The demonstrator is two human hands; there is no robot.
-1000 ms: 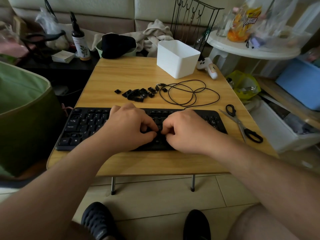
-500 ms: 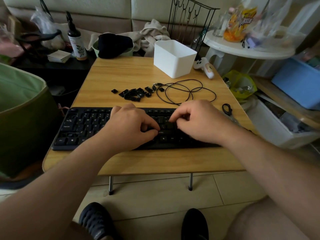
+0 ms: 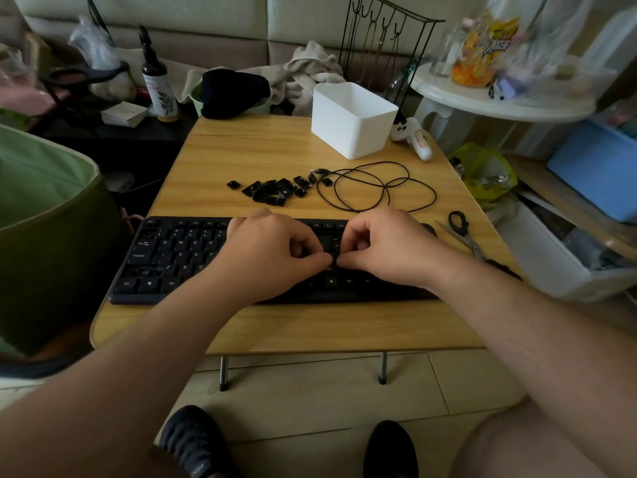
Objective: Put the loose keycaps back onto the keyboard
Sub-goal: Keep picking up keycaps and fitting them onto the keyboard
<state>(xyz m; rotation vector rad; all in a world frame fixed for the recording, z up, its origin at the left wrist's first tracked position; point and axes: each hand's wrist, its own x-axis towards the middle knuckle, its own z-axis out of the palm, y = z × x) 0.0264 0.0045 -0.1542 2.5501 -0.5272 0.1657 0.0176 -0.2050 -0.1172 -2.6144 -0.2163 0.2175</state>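
Note:
The black keyboard [image 3: 165, 257] lies across the near half of the wooden table [image 3: 262, 150]. Several loose black keycaps [image 3: 272, 189] sit in a small pile just behind it, one keycap [image 3: 233, 184] apart on the left. My left hand [image 3: 272, 250] and my right hand [image 3: 386, 246] rest side by side on the keyboard's middle-right keys. Both have curled fingers, and their thumb tips meet and press down on one spot of the keyboard. What lies under the thumbs is hidden, and I see no keycap in either hand.
A coiled black cable [image 3: 375, 188] lies right of the keycaps. A white bin [image 3: 351, 122] stands at the back, scissors [image 3: 463, 232] at the right edge. A green basket [image 3: 44, 229] stands left of the table, a white side table [image 3: 499, 98] at the right.
My right hand went right along the keyboard, then came back, and now its thumb meets the left thumb. The left hand stayed in place. The camera view shifted slightly.

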